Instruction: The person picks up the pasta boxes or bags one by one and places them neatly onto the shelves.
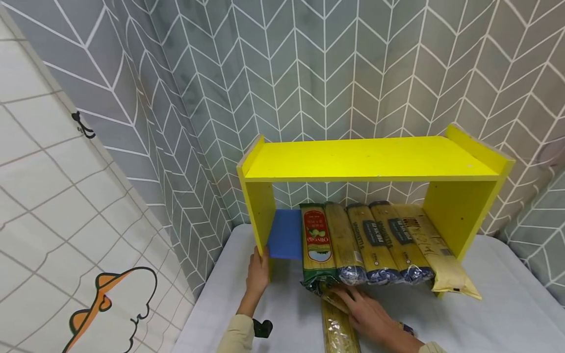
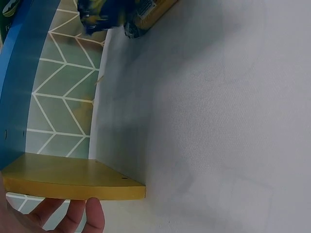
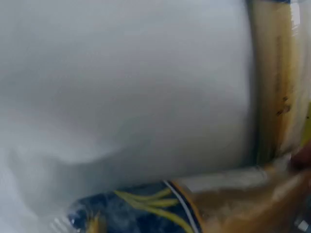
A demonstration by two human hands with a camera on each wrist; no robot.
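My left hand grips the left side panel of a yellow shelf unit low down. In the left wrist view, fingertips show behind that panel's edge. Below the front of the shelf, my right hand holds a clear packet of spaghetti by its upper end. The right wrist view is blurred; a packet with a dark blue end lies across its bottom, fingers at the right edge.
On the blue lower board a green and red spaghetti packet lies beside several yellow pasta packets. Their ends overhang the front edge. A white cloth covers the surface below, and a patterned curtain hangs behind.
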